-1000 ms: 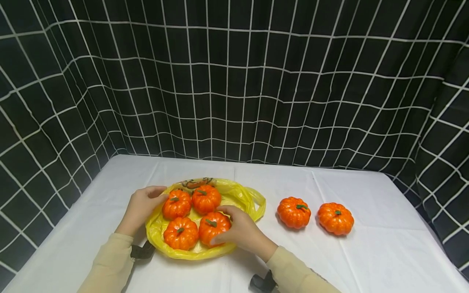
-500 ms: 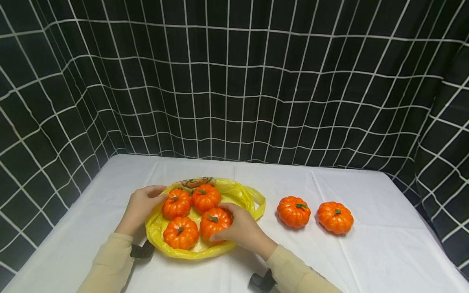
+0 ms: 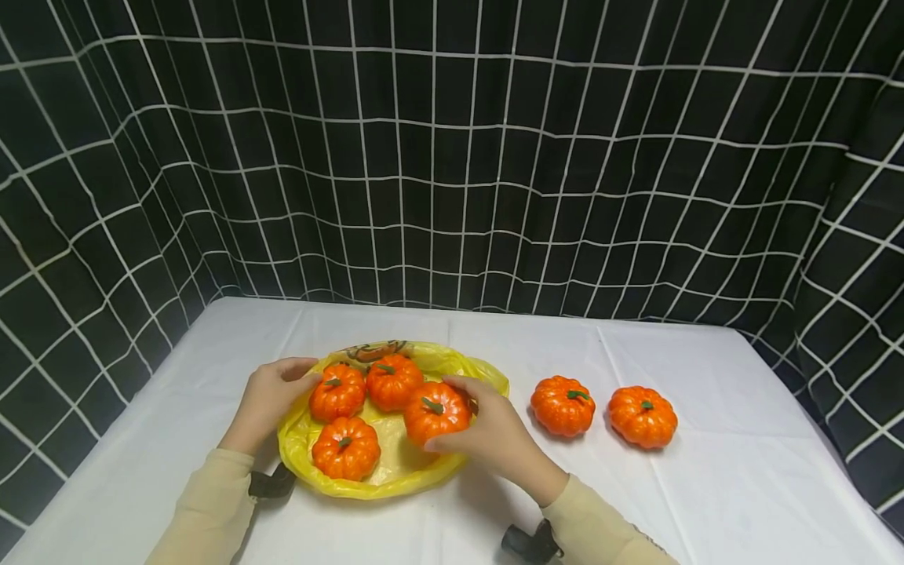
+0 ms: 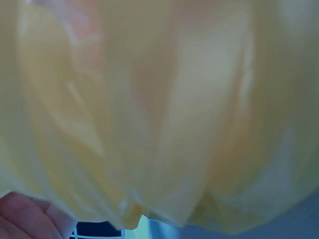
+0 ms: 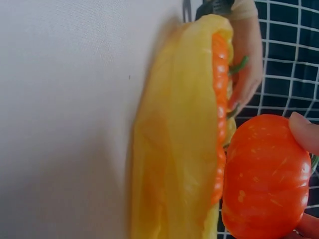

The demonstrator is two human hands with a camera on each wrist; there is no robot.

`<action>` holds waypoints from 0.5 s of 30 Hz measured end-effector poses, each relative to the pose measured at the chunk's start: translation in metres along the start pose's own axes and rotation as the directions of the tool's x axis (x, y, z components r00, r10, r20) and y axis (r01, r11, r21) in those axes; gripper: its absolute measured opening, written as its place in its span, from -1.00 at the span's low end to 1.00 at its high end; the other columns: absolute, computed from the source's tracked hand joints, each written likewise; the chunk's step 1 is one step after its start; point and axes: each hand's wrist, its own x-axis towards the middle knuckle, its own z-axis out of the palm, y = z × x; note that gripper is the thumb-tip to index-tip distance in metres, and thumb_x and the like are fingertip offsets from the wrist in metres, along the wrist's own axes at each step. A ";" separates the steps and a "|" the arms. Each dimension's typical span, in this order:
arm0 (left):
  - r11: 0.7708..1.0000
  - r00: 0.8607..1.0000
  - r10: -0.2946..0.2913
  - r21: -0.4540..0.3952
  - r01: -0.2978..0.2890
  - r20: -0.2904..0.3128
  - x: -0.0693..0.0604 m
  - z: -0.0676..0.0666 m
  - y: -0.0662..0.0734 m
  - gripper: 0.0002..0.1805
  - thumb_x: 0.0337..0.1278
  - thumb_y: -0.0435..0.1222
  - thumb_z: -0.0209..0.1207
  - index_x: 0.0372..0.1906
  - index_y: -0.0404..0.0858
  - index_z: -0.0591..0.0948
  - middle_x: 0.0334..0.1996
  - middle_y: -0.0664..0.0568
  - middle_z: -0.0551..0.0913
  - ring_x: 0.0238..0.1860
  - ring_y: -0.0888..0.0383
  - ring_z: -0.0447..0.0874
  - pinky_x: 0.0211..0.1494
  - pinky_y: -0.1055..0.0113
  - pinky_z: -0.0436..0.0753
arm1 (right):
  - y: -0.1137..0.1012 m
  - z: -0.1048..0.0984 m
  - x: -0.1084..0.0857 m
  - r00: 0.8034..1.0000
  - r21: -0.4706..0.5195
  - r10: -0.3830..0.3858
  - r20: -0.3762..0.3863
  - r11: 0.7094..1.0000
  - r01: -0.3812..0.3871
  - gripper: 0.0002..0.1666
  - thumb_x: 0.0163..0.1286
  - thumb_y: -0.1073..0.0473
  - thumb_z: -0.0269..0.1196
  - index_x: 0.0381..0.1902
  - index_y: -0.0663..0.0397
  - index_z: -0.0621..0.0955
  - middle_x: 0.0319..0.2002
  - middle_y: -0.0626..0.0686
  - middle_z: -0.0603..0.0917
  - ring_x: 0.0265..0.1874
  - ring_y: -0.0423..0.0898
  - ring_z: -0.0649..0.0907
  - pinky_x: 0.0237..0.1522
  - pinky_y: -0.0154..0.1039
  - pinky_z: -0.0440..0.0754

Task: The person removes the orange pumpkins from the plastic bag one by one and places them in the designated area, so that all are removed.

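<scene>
A yellow plastic bag (image 3: pixel 391 459) lies spread open on the table, its rim rolled into a ring. Inside it sit three small orange pumpkins, one at the left (image 3: pixel 338 395), one at the back (image 3: pixel 395 383) and one in front (image 3: pixel 346 449). My right hand (image 3: pixel 494 431) grips a fourth pumpkin (image 5: pixel 266 177) by its sides, raised above the bag's right part, as the right wrist view shows. At the bag's left rim my left hand (image 3: pixel 271 400) holds the edge between thumb and fingers. Yellow plastic (image 4: pixel 164 114) fills most of the left wrist view.
Two more orange pumpkins, a nearer one (image 3: pixel 563 406) and a farther one (image 3: pixel 643 417), rest on the white-covered table (image 3: pixel 734 471) to the right of the bag. A black cloth with a white grid (image 3: pixel 459 157) hangs behind and along both sides.
The pumpkin in my right hand has risen from the bag's floor and shifted right. My left hand stays at the bag's rim.
</scene>
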 end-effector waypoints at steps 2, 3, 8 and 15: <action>1.000 1.000 -0.003 -0.001 0.003 0.003 -0.001 0.000 0.000 -0.51 0.34 -0.19 0.14 0.27 -0.37 0.53 0.28 -0.32 0.54 0.37 -0.24 0.42 0.44 -0.07 0.44 | -0.001 -0.005 -0.003 1.000 -0.005 -0.007 -0.015 1.000 0.007 -0.02 -0.18 0.13 0.65 0.28 0.11 0.53 0.22 0.10 0.63 0.20 0.10 0.61 0.27 0.06 0.58; 1.000 1.000 -0.002 0.001 0.002 0.003 -0.001 0.000 0.000 -0.51 0.34 -0.19 0.14 0.27 -0.37 0.53 0.28 -0.32 0.54 0.37 -0.24 0.42 0.44 -0.08 0.44 | -0.001 -0.007 -0.005 1.000 -0.008 -0.008 -0.019 1.000 0.008 -0.02 -0.18 0.13 0.65 0.28 0.11 0.53 0.22 0.10 0.63 0.20 0.11 0.61 0.28 0.06 0.58; 1.000 1.000 0.003 0.007 -0.003 -0.001 -0.001 0.000 -0.001 -0.51 0.35 -0.18 0.14 0.26 -0.36 0.53 0.27 -0.32 0.54 0.37 -0.24 0.42 0.44 -0.08 0.44 | -0.001 -0.020 -0.010 1.000 0.006 -0.021 -0.023 1.000 0.021 -0.01 -0.15 0.13 0.64 0.30 0.12 0.52 0.23 0.09 0.62 0.22 0.12 0.60 0.29 0.06 0.56; 1.000 1.000 0.017 0.010 -0.017 -0.003 0.000 0.001 -0.002 -0.51 0.34 -0.19 0.14 0.26 -0.38 0.53 0.26 -0.33 0.55 0.36 -0.24 0.43 0.44 -0.08 0.44 | 0.004 -0.040 -0.020 0.999 0.035 -0.037 -0.015 0.999 0.038 -0.04 -0.07 0.16 0.60 0.32 0.18 0.47 0.26 0.17 0.58 0.30 0.14 0.53 0.40 0.13 0.43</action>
